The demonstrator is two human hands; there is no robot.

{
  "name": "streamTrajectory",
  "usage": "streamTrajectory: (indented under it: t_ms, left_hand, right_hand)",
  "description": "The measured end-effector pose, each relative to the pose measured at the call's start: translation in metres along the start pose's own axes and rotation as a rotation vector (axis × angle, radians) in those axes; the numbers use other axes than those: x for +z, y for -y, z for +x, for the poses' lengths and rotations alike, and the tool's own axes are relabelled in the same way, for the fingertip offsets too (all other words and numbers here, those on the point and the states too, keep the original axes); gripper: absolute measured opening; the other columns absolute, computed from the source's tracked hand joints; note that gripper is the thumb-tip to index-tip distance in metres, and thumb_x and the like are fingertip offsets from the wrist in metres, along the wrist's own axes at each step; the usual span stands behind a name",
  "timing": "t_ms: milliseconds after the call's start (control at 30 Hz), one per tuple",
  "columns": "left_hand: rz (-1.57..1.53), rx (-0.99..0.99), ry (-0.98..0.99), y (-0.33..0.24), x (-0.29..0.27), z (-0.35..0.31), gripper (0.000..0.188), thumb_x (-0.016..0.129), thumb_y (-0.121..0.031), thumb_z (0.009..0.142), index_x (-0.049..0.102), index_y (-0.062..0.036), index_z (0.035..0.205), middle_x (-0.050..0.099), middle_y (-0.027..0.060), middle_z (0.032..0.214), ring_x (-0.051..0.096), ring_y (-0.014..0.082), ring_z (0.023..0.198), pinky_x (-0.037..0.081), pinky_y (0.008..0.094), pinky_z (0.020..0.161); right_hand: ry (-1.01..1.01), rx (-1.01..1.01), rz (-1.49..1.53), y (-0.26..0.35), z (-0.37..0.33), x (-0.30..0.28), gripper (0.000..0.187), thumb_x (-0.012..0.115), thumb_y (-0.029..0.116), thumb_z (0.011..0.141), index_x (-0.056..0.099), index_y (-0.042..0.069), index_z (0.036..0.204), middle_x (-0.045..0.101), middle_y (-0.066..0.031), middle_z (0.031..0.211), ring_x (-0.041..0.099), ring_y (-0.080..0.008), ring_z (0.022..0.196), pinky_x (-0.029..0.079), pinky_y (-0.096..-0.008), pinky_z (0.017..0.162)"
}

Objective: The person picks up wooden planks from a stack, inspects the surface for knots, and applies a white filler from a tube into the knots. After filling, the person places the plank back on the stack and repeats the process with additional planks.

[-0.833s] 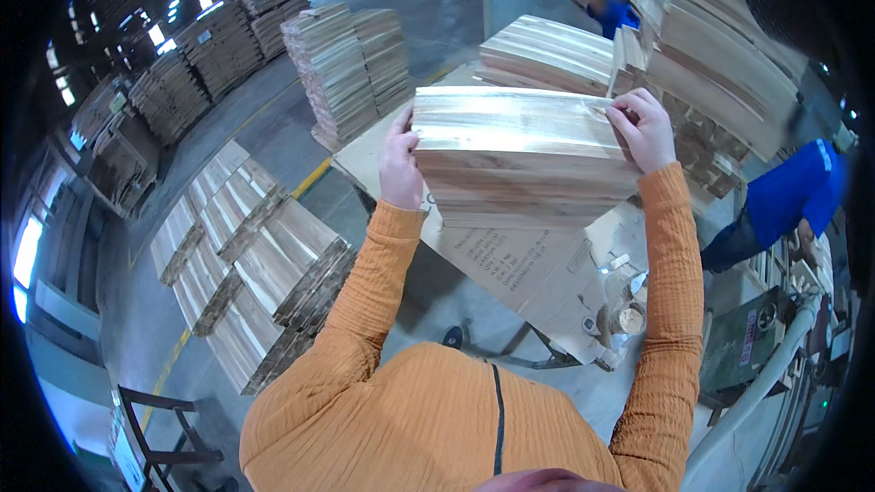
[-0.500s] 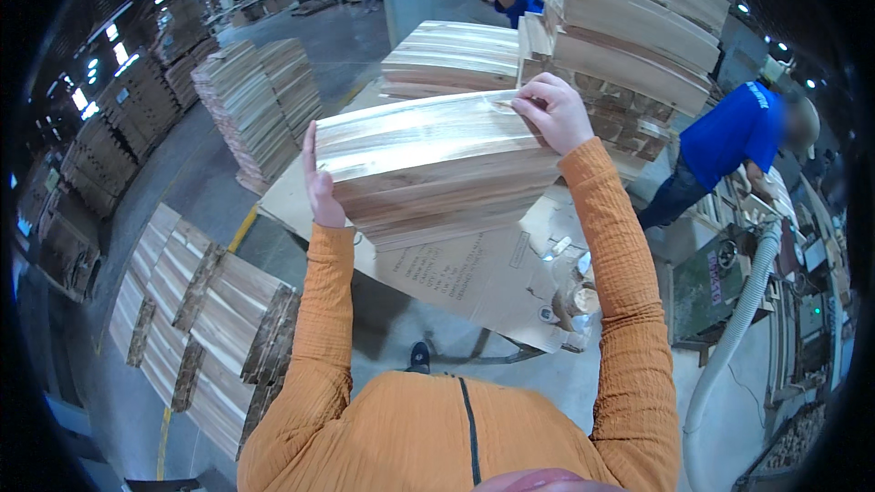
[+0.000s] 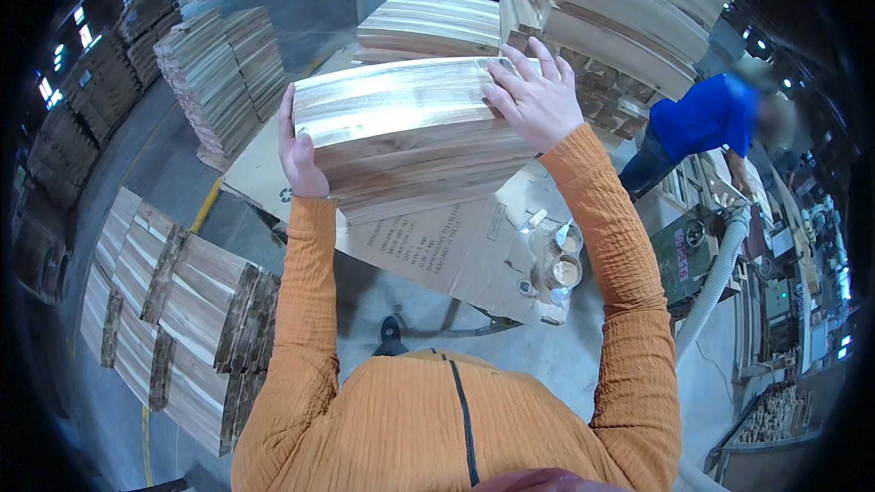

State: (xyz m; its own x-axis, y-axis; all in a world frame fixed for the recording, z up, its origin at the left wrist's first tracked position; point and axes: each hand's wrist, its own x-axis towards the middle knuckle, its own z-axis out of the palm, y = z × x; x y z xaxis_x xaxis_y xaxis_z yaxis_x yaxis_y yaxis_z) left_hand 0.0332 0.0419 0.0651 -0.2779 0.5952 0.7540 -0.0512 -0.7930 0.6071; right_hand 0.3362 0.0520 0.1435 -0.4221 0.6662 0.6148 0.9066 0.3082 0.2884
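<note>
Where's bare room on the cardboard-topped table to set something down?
Cardboard between the wooden board stack and the near edge; a narrow strip left of the left hand. Crowded: right corner with open containers, back with a second board stack.

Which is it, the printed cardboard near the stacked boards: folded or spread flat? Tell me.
Spread flat, where visible: the cardboard lies level, printed face up, no flap standing. The stacked boards hide part of it.

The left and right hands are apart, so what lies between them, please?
In the head view, a stack of wooden boards lies between: the left hand at its left end, the right hand on its right end.
</note>
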Motion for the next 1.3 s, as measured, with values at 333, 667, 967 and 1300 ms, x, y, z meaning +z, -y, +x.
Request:
streamTrajectory:
  t_ms: [333, 667, 967, 1300]
  left_hand:
    - [0.030, 0.044, 0.000, 0.000, -0.001, -0.006, 0.076, 0.045, -0.045, 0.082, 0.031, 0.0047, 0.138, 0.043, 0.0186, 0.134, 0.043, 0.0255, 0.123, 0.031, 0.0350, 0.103]
    - [0.016, 0.050, 0.004, -0.002, -0.002, -0.013, 0.076, 0.044, -0.045, 0.081, 0.031, 0.0056, 0.138, 0.042, 0.0186, 0.134, 0.042, 0.0257, 0.124, 0.031, 0.0354, 0.104]
    - [-0.002, 0.051, 0.013, -0.007, 0.001, -0.013, 0.080, 0.046, -0.049, 0.081, 0.031, 0.0054, 0.137, 0.042, 0.0182, 0.134, 0.043, 0.0261, 0.123, 0.033, 0.0362, 0.103]
    - [0.080, 0.065, -0.003, -0.006, -0.003, -0.012, 0.078, 0.043, -0.048, 0.082, 0.032, 0.0055, 0.137, 0.043, 0.0178, 0.134, 0.043, 0.0257, 0.123, 0.032, 0.0363, 0.103]
  right_hand:
    - [-0.020, 0.018, 0.031, 0.011, -0.011, -0.014, 0.049, 0.036, 0.053, 0.091, 0.058, 0.022, 0.121, 0.046, -0.0072, 0.134, 0.026, -0.0352, 0.132, 0.017, -0.0570, 0.105]
    - [0.018, 0.102, -0.044, 0.023, -0.028, -0.027, 0.047, 0.038, 0.053, 0.091, 0.056, 0.026, 0.125, 0.040, -0.0054, 0.140, 0.024, -0.0348, 0.134, 0.016, -0.0540, 0.107]
    - [0.069, 0.070, 0.179, -0.020, -0.009, -0.016, 0.041, 0.038, 0.031, 0.090, 0.053, 0.027, 0.128, 0.037, -0.0058, 0.142, 0.026, -0.0355, 0.132, 0.020, -0.0523, 0.107]
    - [0.166, -0.036, 0.143, -0.027, -0.017, -0.014, 0.043, 0.031, 0.037, 0.092, 0.047, 0.035, 0.132, 0.035, -0.0048, 0.145, 0.023, -0.0338, 0.135, 0.017, -0.0543, 0.107]
